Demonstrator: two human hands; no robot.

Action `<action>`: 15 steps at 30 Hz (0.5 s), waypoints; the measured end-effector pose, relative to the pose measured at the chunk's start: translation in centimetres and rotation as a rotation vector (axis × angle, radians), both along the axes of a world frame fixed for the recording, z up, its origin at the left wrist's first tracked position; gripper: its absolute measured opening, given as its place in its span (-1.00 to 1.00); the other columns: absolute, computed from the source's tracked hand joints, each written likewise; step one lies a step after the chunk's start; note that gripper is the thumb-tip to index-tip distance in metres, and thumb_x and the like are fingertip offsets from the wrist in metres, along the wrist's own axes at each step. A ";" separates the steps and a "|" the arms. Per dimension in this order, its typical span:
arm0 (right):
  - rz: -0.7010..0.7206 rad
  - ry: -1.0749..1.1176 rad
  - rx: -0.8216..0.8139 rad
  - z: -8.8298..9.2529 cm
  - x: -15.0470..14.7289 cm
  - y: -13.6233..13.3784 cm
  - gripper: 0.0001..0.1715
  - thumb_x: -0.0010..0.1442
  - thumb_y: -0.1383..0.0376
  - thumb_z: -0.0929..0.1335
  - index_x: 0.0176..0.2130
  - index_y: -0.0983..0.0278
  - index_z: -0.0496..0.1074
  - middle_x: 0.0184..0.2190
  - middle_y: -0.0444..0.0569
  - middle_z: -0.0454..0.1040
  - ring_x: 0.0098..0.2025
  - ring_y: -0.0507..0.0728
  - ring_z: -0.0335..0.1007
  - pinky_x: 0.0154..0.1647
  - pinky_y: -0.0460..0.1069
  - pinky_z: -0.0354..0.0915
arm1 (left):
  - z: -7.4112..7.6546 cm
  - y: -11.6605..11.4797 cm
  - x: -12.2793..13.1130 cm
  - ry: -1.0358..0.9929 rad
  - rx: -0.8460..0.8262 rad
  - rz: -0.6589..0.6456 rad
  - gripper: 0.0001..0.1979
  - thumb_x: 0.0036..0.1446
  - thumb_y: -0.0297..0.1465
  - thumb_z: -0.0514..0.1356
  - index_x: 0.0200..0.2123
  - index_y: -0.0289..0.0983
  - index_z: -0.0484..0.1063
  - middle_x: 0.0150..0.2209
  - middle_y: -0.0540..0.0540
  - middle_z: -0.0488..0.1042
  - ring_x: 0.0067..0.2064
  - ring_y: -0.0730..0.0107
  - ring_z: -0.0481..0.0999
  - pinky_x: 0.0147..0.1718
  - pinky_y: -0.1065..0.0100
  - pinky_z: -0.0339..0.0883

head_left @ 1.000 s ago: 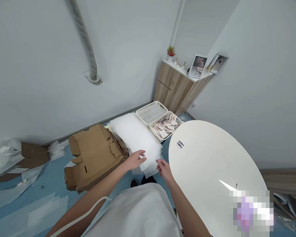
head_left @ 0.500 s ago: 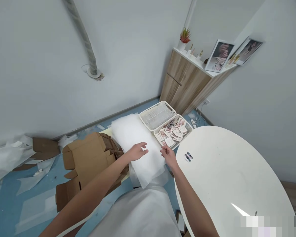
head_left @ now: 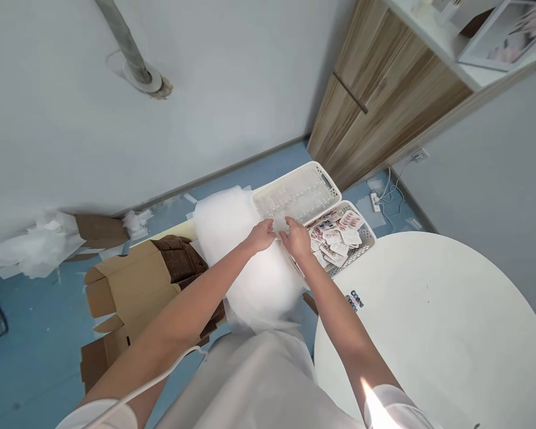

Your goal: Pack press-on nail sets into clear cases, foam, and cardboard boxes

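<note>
My left hand (head_left: 261, 236) and my right hand (head_left: 296, 239) are close together at the near edge of a white basket (head_left: 259, 210) that holds clear plastic pieces (head_left: 295, 196). The fingers of both hands are bent in towards the thumbs. Something see-through seems to lie between them, too faint to make out. Under my hands is a stack of white foam sheets (head_left: 263, 292). Beside my right hand stands a second white basket (head_left: 367, 245), filled with printed cards of press-on nails (head_left: 337, 241).
Flattened cardboard boxes (head_left: 138, 280) lie to the left. A round white table (head_left: 429, 322) stands at the right, with a small set of dark nails (head_left: 354, 300) near its edge. Behind the baskets is a wooden cabinet (head_left: 384, 89). A power strip (head_left: 375, 201) lies on the floor.
Both hands have moved forward and closer together, from above the foam sheets to the edge of the basket of clear pieces. Their fingers have drawn in. The view has tilted down.
</note>
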State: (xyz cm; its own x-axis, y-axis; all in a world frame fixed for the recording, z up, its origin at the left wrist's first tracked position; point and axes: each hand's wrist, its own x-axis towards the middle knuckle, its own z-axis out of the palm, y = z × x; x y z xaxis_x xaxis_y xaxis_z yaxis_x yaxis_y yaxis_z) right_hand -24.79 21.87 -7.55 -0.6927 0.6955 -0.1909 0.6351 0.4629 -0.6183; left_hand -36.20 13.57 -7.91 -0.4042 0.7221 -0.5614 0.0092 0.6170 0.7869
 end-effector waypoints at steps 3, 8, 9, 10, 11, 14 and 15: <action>0.064 -0.202 0.021 -1.0 -2.0 1.1 -0.60 0.01 0.29 0.33 -0.11 0.28 0.28 -0.26 0.15 0.44 -0.16 0.25 0.36 -0.15 0.08 0.19 | -1.4 1.8 0.2 -0.055 -0.002 0.106 -0.47 -0.07 -0.46 0.11 0.04 -0.37 0.18 0.11 -0.34 0.18 0.13 0.14 0.20 -0.01 0.21 0.16; 0.063 -0.414 0.040 -2.3 -3.7 2.3 -0.70 0.05 0.30 0.30 -0.17 0.32 0.27 -0.25 0.23 0.40 -0.20 0.27 0.38 -0.24 0.10 0.23 | -2.7 3.7 1.0 -0.068 -0.070 0.172 -0.42 -0.13 -0.48 0.13 0.04 -0.38 0.14 0.13 -0.34 0.14 0.12 0.08 0.19 -0.04 0.19 0.18; 0.072 -0.429 0.026 -2.5 -3.9 2.4 -0.71 0.07 0.31 0.28 -0.16 0.32 0.27 -0.24 0.23 0.39 -0.20 0.28 0.38 -0.24 0.11 0.23 | -2.8 3.9 1.0 -0.083 -0.084 0.176 -0.44 -0.12 -0.48 0.13 0.02 -0.38 0.16 0.12 -0.35 0.15 0.11 0.08 0.20 -0.05 0.20 0.19; 0.083 -0.439 0.005 -2.5 -4.0 2.5 -0.73 0.09 0.31 0.26 -0.16 0.32 0.26 -0.24 0.24 0.39 -0.20 0.28 0.38 -0.24 0.12 0.23 | -2.9 4.1 1.1 -0.097 -0.093 0.180 -0.47 -0.11 -0.47 0.14 0.00 -0.38 0.18 0.11 -0.35 0.17 0.09 0.07 0.22 -0.07 0.20 0.21; 0.091 -0.447 -0.015 -2.5 -4.2 2.5 -0.75 0.10 0.32 0.25 -0.16 0.32 0.26 -0.24 0.24 0.38 -0.19 0.28 0.38 -0.24 0.12 0.23 | -3.0 4.2 1.1 -0.108 -0.096 0.188 -0.50 -0.10 -0.45 0.14 -0.02 -0.38 0.20 0.09 -0.34 0.20 0.08 0.08 0.24 -0.09 0.20 0.22; 0.095 -0.470 -0.052 -2.5 -4.5 2.7 -0.74 0.12 0.36 0.22 -0.13 0.32 0.23 -0.20 0.26 0.37 -0.16 0.29 0.37 -0.21 0.14 0.21 | -3.2 4.4 0.9 -0.127 -0.084 0.219 -0.54 -0.07 -0.41 0.14 -0.04 -0.37 0.21 0.04 -0.33 0.26 0.04 0.08 0.28 -0.12 0.19 0.23; 0.104 -0.485 -0.055 -2.4 -4.6 2.8 -0.72 0.11 0.37 0.23 -0.12 0.32 0.22 -0.20 0.25 0.37 -0.15 0.28 0.37 -0.20 0.14 0.21 | -3.2 4.4 0.8 -0.132 -0.079 0.225 -0.54 -0.06 -0.41 0.15 -0.04 -0.37 0.21 0.03 -0.33 0.26 0.05 0.08 0.27 -0.12 0.19 0.23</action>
State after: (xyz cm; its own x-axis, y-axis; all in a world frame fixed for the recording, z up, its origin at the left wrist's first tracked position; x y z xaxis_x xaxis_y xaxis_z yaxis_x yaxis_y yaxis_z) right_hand -29.36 24.64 -9.91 -0.5805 0.6073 -0.5425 0.8076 0.5142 -0.2886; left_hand -35.38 17.99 -11.09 -0.4691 0.5746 -0.6707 -0.2339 0.6514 0.7218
